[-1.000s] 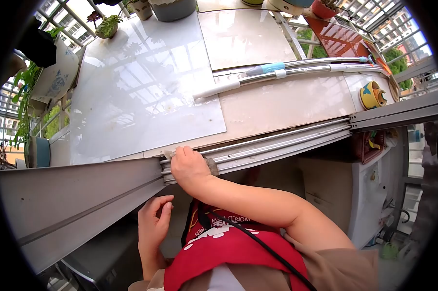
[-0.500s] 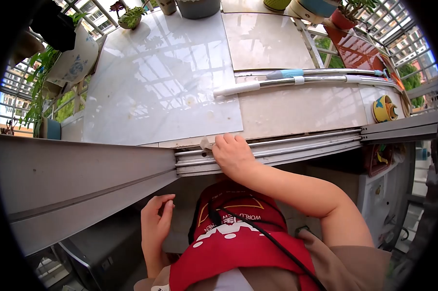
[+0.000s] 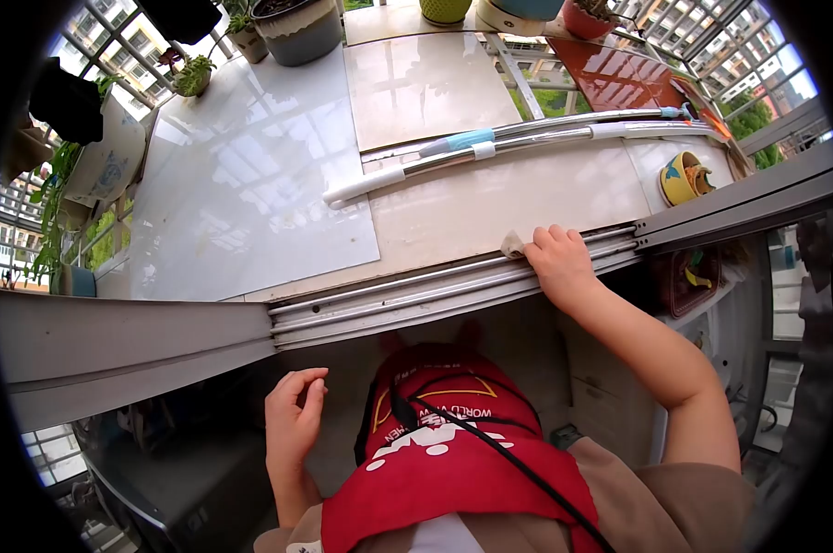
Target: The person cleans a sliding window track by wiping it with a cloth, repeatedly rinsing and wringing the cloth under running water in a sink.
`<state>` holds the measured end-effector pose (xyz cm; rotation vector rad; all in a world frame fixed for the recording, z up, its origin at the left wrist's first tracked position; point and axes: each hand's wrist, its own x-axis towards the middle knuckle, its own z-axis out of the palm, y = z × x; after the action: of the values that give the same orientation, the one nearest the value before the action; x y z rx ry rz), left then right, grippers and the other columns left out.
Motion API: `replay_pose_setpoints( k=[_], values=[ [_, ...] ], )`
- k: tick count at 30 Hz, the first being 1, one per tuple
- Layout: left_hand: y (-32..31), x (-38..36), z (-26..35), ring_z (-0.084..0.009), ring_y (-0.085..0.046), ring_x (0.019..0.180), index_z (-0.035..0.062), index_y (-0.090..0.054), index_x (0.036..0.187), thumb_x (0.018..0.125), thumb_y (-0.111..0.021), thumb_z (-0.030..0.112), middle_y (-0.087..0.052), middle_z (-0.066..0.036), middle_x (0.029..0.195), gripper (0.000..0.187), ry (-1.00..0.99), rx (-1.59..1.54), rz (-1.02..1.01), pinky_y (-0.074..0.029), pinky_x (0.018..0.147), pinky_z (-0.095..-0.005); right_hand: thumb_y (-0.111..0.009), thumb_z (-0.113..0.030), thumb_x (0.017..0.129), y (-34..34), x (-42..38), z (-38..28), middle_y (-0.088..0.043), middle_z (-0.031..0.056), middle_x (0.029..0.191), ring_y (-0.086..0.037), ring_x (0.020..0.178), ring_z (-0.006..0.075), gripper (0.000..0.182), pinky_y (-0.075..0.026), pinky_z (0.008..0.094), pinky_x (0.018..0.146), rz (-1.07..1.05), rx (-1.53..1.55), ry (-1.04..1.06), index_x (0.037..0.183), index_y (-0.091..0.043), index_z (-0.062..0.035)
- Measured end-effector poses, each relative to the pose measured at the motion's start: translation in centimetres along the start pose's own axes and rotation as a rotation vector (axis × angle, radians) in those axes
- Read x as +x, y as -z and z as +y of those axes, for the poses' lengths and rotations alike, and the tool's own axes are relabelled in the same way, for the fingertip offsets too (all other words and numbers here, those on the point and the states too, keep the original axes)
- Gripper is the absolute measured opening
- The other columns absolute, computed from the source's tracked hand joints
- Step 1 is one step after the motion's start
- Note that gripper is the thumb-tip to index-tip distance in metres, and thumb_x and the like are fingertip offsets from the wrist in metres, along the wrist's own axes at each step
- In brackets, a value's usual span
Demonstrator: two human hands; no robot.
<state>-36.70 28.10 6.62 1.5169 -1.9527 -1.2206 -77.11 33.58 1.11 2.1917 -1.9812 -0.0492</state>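
Observation:
My right hand (image 3: 560, 265) presses on the window's sliding track (image 3: 416, 290), toward its right end, with fingers bent over the metal rails. A small crumpled greyish cloth (image 3: 512, 244) sticks out to the left of its fingers; the rest of it is hidden under the hand. My left hand (image 3: 293, 415) hangs below the left window frame, fingers loosely curled, a small gap between thumb and forefinger, nothing in it. Long metal poles with white and blue grips (image 3: 472, 143) lie on the tiled ledge beyond the track.
Glossy white tile board (image 3: 250, 184) covers the ledge's left side. Potted plants line the back, including a grey pot (image 3: 298, 32). A small yellow pot (image 3: 682, 180) stands at the right. Window frame sections (image 3: 140, 355) flank the track. Metal railings enclose the ledge.
My right hand has slid right along the track with the cloth. The view has turned somewhat to the right. My left hand stays about where it was, below the frame.

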Motion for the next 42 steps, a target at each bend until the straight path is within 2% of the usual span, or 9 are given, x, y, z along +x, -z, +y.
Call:
replay_pose_setpoints(
  k=[3,9,16,21,30,33,36,39,42],
  values=[
    [-1.4,0.0,1.3,-0.0126,-0.060,0.070,-0.0016,-0.066,0.098,0.087,-0.057,0.003,-0.062,-0.008,0.079,0.015,0.006,0.024,-0.021,-0.046,0.064,-0.0241,-0.060,-0.004,0.071,1.1,-1.2,2.5,-0.054,0.0053,0.083,-0.054,0.082,0.0236,0.011,-0.043,0.0359,0.068,-0.013,0.050,-0.055,0.081,-0.061,-0.0088],
    [-6.3,0.6,3.9,-0.0125,-0.060,0.070,-0.0019,-0.066,0.098,0.087,-0.057,0.003,-0.063,-0.008,0.080,0.015,-0.049,0.066,-0.075,-0.046,0.064,-0.0245,-0.056,-0.003,0.087,6.8,-5.6,7.6,-0.056,0.0110,0.084,-0.056,0.079,0.0252,0.011,-0.045,0.0320,0.072,0.252,0.842,-0.483,0.095,-0.062,-0.0005],
    [-11.5,1.3,7.7,-0.0118,-0.056,0.065,-0.0023,-0.066,0.097,0.086,-0.058,0.001,-0.059,-0.008,0.074,0.014,-0.218,0.046,-0.256,-0.044,0.061,-0.0238,-0.053,-0.013,0.095,11.4,-16.5,12.2,-0.055,-0.0042,0.081,-0.048,0.078,0.0054,0.016,-0.041,0.0221,0.072,0.446,1.176,-0.840,0.099,-0.061,0.0005],
    [-15.9,3.8,7.8,-0.0166,-0.058,0.069,-0.0019,-0.065,0.096,0.086,-0.058,0.000,-0.062,-0.010,0.079,0.012,-0.476,0.146,-0.371,-0.045,0.062,-0.0267,-0.053,-0.015,0.094,16.8,-29.6,13.5,-0.056,-0.0032,0.082,-0.049,0.077,0.0051,0.016,-0.040,0.0223,0.072,0.635,0.992,-1.168,0.096,-0.062,-0.0007],
    [-23.6,-2.2,11.9,-0.0164,-0.056,0.066,-0.0018,-0.065,0.095,0.086,-0.058,0.001,-0.061,-0.010,0.078,0.012,-0.458,0.123,-0.475,-0.045,0.062,-0.0271,-0.048,-0.022,0.088,15.4,-60.7,17.4,-0.056,0.0014,0.078,-0.053,0.075,0.0127,0.024,-0.044,0.0282,0.073,0.754,0.841,-1.730,0.087,-0.060,-0.0021],
    [-26.6,-5.3,12.7,-0.0192,-0.056,0.064,-0.0016,-0.064,0.094,0.086,-0.058,0.001,-0.061,-0.011,0.078,0.011,-0.438,0.155,-0.378,-0.044,0.060,-0.0282,-0.050,-0.021,0.086,10.1,-68.9,20.8,-0.059,0.0049,0.086,-0.056,0.080,0.0171,0.024,-0.045,0.0304,0.076,0.526,0.684,-1.807,0.094,-0.060,-0.0010],
    [-30.9,-9.0,13.3,-0.0173,-0.055,0.064,-0.0021,-0.064,0.094,0.087,-0.057,0.001,-0.061,-0.010,0.077,0.011,-0.494,0.219,-0.272,-0.043,0.059,-0.0284,-0.053,-0.019,0.082,4.0,-75.8,26.3,-0.060,0.0176,0.115,-0.058,0.107,0.0305,0.048,-0.044,0.0358,0.091,0.376,0.450,-1.894,0.126,-0.051,-0.0005],
    [-36.3,-12.8,14.3,-0.0129,-0.057,0.068,-0.0034,-0.064,0.095,0.088,-0.056,0.002,-0.062,-0.008,0.078,0.011,-0.271,0.116,-0.319,-0.046,0.063,-0.0260,-0.055,-0.022,0.080,-0.1,-78.4,30.3,-0.058,0.0223,0.119,-0.056,0.111,0.0339,0.055,-0.043,0.0381,0.093,0.383,0.520,-1.981,0.130,-0.048,-0.0003],
    [-42.4,-15.9,19.1,-0.0127,-0.060,0.070,-0.0030,-0.065,0.097,0.087,-0.058,0.002,-0.063,-0.009,0.080,0.013,-0.290,0.132,-0.478,-0.047,0.065,-0.0256,-0.057,-0.022,0.077,-3.4,-80.5,32.4,-0.059,0.0241,0.116,-0.057,0.110,0.0350,0.058,-0.045,0.0386,0.092,0.249,0.583,-1.891,0.130,-0.047,-0.0004]
  ],
)
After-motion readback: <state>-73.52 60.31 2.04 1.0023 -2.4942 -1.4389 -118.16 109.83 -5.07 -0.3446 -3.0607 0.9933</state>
